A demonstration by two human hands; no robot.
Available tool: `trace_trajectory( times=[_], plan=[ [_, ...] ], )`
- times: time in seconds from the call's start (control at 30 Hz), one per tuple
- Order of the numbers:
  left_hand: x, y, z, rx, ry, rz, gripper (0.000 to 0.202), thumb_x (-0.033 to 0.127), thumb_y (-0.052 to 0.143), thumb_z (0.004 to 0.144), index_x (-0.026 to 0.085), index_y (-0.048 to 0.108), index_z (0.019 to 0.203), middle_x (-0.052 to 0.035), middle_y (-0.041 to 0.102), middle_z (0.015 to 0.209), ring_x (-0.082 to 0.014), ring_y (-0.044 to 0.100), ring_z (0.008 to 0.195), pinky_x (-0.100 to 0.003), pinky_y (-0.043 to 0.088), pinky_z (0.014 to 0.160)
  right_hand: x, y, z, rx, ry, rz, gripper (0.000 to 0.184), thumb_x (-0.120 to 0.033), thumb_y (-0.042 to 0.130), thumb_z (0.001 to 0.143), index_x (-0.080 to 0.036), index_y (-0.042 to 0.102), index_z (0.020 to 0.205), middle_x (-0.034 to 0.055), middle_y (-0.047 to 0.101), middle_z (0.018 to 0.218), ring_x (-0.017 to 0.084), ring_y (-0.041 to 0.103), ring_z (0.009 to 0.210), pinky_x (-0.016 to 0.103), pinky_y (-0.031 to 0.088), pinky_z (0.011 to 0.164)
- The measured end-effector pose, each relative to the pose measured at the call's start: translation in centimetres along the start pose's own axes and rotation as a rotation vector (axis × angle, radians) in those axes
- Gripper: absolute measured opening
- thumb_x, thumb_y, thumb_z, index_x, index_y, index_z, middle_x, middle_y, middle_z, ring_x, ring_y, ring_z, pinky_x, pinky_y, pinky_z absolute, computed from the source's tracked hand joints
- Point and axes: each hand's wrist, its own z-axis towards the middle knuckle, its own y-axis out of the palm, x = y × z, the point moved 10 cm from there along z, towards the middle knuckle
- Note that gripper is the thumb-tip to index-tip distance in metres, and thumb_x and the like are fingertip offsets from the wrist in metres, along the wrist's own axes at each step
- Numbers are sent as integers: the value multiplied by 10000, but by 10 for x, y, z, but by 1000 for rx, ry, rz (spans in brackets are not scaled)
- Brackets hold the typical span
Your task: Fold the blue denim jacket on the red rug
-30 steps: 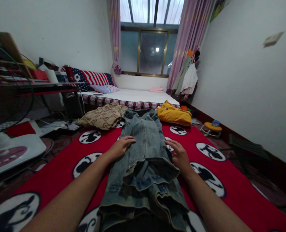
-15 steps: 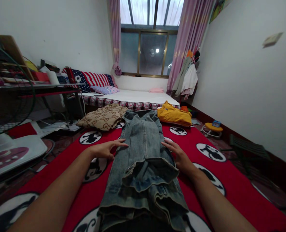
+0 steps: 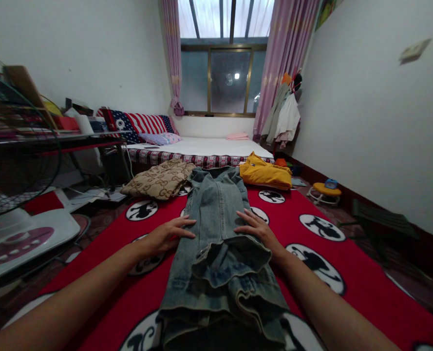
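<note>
A folded blue denim jacket [image 3: 209,209] lies lengthwise before me on a red cloth [image 3: 106,273] with round white patches and black figures. Its sleeve cuff end is turned back over the front part, and the hem lies nearest to me. My left hand [image 3: 170,231] rests along the jacket's left edge, fingers stretched out onto the denim. On the opposite edge, my right hand [image 3: 256,229] lies with spread fingers on the fabric, just above the turned-back cuff. Neither hand grips the cloth.
Beyond the jacket sit a folded tan patterned garment [image 3: 161,179] and a folded yellow garment [image 3: 265,173]. A bed [image 3: 201,146] stands under the window. At left are a cluttered desk [image 3: 81,139] and a fan [image 3: 19,146]; at right, a small yellow stool [image 3: 326,190] and a dark folding stool [image 3: 380,222].
My right hand has moved inward, its fingers now farther onto the denim. My left fingers have spread and lie flatter on the left edge. The view has shifted slightly.
</note>
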Motion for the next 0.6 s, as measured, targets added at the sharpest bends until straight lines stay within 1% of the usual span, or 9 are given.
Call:
trace_trajectory(
  times=[0.07,0.13,0.2,0.3,0.37,0.47,0.53,0.6],
  plan=[
    [6,-6,2,70,43,-17,301,249,436,947,241,700,1092,-94,597,1331,-249,399,1374,-486,301,1131,-8,-4,1,-3,0,17,191,-326,545,914,-272,705,1004,54,555,1388,287,347,1400,568,273,1111],
    [19,-17,2,129,82,-22,299,277,408,968,226,692,1045,-89,678,1198,-232,510,1284,-488,306,1126,-16,-15,-1,15,8,47,172,-339,541,912,-258,682,971,60,643,1276,292,394,1374,602,244,1107],
    [40,-31,-3,172,127,-31,291,285,399,979,220,677,1036,-82,710,1116,-206,589,1187,-463,316,1124,-28,-29,-5,41,-13,72,175,-371,548,904,-250,660,963,65,675,1220,294,413,1362,608,210,1116],
    [76,-47,-18,201,192,-56,277,260,388,988,218,653,1061,-75,710,1087,-173,623,1110,-405,342,1114,-48,-45,-17,16,-82,82,204,-406,561,892,-242,641,983,84,669,1227,291,415,1362,575,214,1127],
    [96,-46,-28,179,202,-67,271,244,381,991,221,633,1086,-71,697,1101,-163,619,1098,-383,349,1110,-62,-47,-29,-57,-116,98,216,-414,572,886,-238,640,991,96,672,1217,289,445,1341,554,229,1130],
    [118,-34,-43,124,205,-91,282,235,351,995,220,605,1114,-72,687,1088,-161,623,1057,-381,345,1112,-83,-45,-46,-155,-146,156,228,-422,562,894,-231,648,982,102,705,1139,282,527,1270,536,238,1135],
    [126,-28,-49,105,200,-116,277,242,358,987,223,611,1098,-69,694,1050,-169,633,1010,-376,364,1094,-95,-45,-52,-198,-158,193,224,-416,549,902,-241,660,989,88,724,1089,267,575,1217,512,245,1142],
    [125,-31,-49,118,153,-148,243,266,413,960,228,637,1049,-58,703,1003,-184,641,962,-347,428,1021,-98,-52,-46,-190,-138,238,226,-431,571,883,-268,681,995,63,739,1034,258,638,1122,477,282,1136]
  ],
)
